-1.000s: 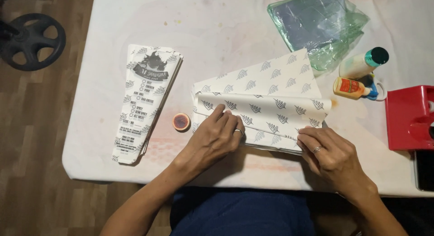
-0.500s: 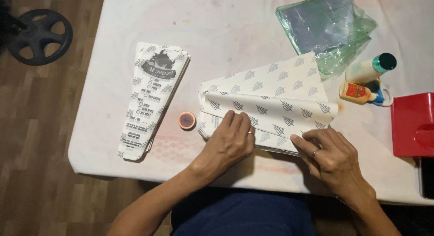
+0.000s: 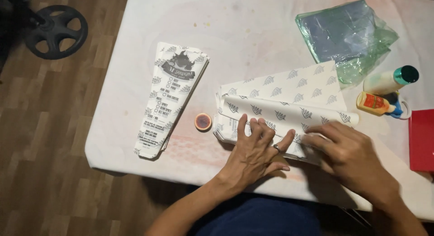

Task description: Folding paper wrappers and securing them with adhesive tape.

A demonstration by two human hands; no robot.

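A stack of white paper sheets with a grey leaf pattern (image 3: 289, 89) lies on the white table (image 3: 253, 32). The top sheet is folded over into a long flap (image 3: 289, 111). My left hand (image 3: 255, 150) lies flat on the near part of the fold, fingers spread, a ring on one finger. My right hand (image 3: 348, 152) presses the flap's right part with its fingertips. To the left lies a stack of finished cone-shaped printed paper bags (image 3: 169, 98). A small round orange-rimmed pot (image 3: 203, 121) sits between the two stacks.
Crumpled green clear plastic wrap (image 3: 346, 35) lies at the back right. A white bottle with a teal cap (image 3: 391, 80), a small yellow glue bottle (image 3: 374, 103) and a red box (image 3: 422, 139) stand at the right. A black wheel-shaped object (image 3: 56, 30) rests on the wooden floor, left.
The view has shifted slightly. Both hands slid along the folded flap: the left hand's fingers have spread flat, and the right hand has moved up onto the flap's right part.
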